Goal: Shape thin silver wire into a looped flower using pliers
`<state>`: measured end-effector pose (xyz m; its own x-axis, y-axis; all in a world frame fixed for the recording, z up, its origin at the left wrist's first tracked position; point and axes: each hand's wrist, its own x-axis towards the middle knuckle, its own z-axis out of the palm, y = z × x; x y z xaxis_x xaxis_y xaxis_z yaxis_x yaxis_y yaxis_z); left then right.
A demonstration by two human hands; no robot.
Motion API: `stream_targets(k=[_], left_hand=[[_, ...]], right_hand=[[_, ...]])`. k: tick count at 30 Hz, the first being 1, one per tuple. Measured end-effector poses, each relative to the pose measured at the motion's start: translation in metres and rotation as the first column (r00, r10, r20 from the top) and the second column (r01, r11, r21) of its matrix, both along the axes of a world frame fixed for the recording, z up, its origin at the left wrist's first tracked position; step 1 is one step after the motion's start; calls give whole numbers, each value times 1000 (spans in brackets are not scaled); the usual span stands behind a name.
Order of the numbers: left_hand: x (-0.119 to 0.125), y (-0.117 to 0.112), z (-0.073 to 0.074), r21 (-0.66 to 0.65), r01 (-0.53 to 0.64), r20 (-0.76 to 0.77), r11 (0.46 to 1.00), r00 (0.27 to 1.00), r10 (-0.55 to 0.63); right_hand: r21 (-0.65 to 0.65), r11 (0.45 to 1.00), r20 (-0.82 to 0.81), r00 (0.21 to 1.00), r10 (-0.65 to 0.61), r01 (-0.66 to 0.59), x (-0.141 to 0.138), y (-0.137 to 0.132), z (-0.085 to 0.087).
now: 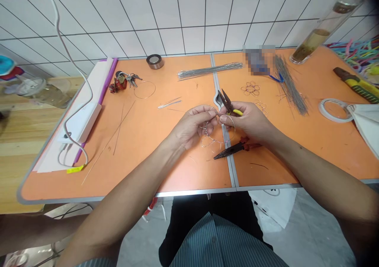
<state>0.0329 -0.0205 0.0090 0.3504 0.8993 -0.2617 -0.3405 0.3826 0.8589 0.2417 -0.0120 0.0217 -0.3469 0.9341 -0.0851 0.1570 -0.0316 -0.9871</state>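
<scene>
My left hand (197, 126) is closed, thumb and fingertips pinching a thin wire ring (235, 128) with small wire loops along its lower side. My right hand (248, 119) meets it at the fingertips, thumb and finger also pinching the wire. Yellow-handled pliers (227, 102) appear tucked in the right hand, jaws pointing up and away; their grip is partly hidden by the fingers. Just below the hands, long-nose pliers (229, 151) with dark red handles lie on the orange table (177, 168). Flower-shaped wire pieces (250, 88) rest beyond my right hand.
Bundles of straight wire (210, 70) lie at the back. Tape (154, 61), keys (130, 78) and a power strip (85, 123) are to the left. A glass tube (314, 42), a utility knife (357, 85) and a white ring (334, 109) are at right. Another person's arm (38, 233) shows lower left.
</scene>
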Motion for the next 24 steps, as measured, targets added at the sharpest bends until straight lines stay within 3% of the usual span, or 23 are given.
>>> stream_targets(k=[15,24], left_hand=[[-2,-1,-3,46,5,65,999,998,-8],[-1,2,-7,-15,15,113,1000,994,-13]], right_hand=[[-24,1000,-76,997,-18,16,3,3,-8],[-15,1000,-31,1000,-4,3,0,0,-7]])
